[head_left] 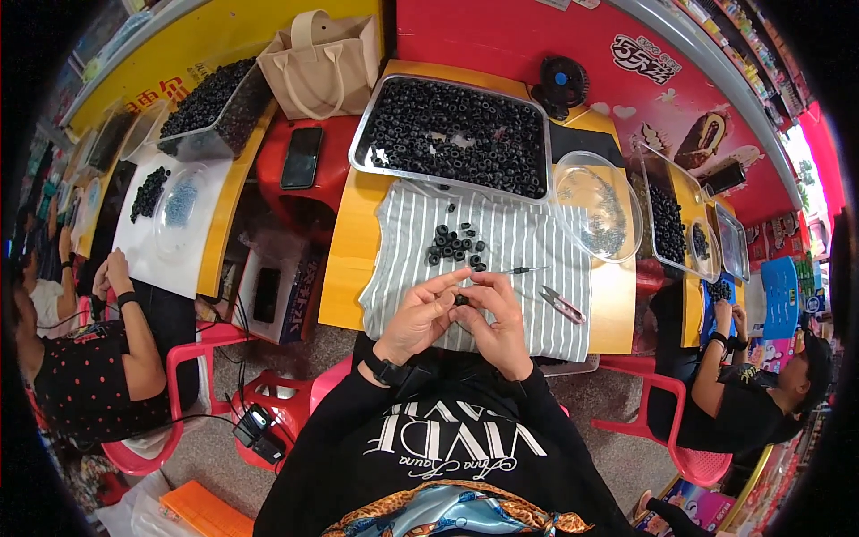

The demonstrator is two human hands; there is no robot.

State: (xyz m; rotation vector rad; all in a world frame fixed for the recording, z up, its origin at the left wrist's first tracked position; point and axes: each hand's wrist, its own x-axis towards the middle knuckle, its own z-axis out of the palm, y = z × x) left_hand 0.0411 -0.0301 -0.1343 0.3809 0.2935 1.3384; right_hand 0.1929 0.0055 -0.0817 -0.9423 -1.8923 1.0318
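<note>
Through the head view, I am watching the left hand (413, 324) and the right hand (499, 333) meeting at a grey-and-white striped cloth (394, 246). The fingertips of both are pinching 1 small dark piece (461, 301), partly hidden between them. Just beyond, a loose cluster of small black rings (454, 242) is lying on the cloth; small metal snips with a reddish handle (564, 305) are resting to the right. A rectangular silver tray (548, 148) is holding many more at the far edge.

Bright, fairly even light, washed out at far right; fisheye edges curve into black.
</note>
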